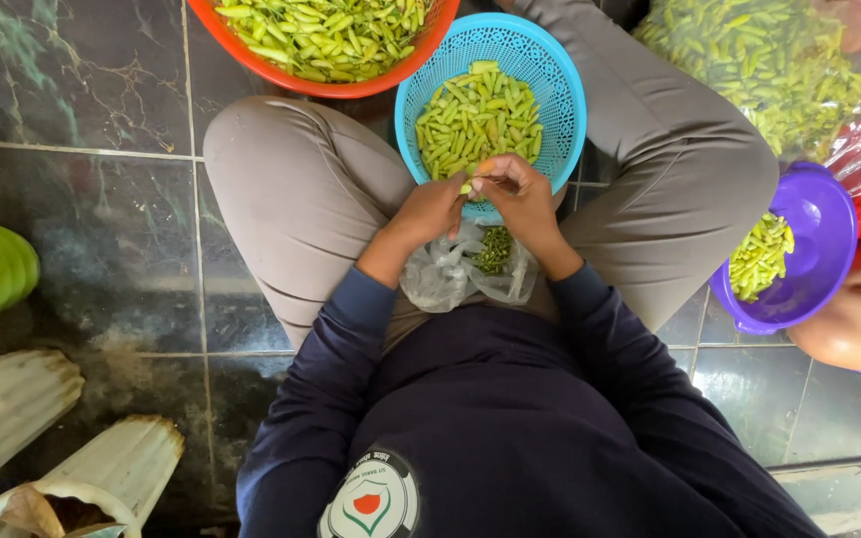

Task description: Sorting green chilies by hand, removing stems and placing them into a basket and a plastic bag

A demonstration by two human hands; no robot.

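Green chilli [467, 185]: small, light, smooth-skinned and likely easily bruised pod, pinched by fingertips of left hand [430, 209] and right hand [520, 194] over the near rim of blue basket [560, 70]; best held at stem end, above clear bag [450, 274] of stems.

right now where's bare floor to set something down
Bare dark tile lies left of the left knee, bordered by the orange basin and white pots. Crowded ahead: blue basket, plastic bag, purple bowl.
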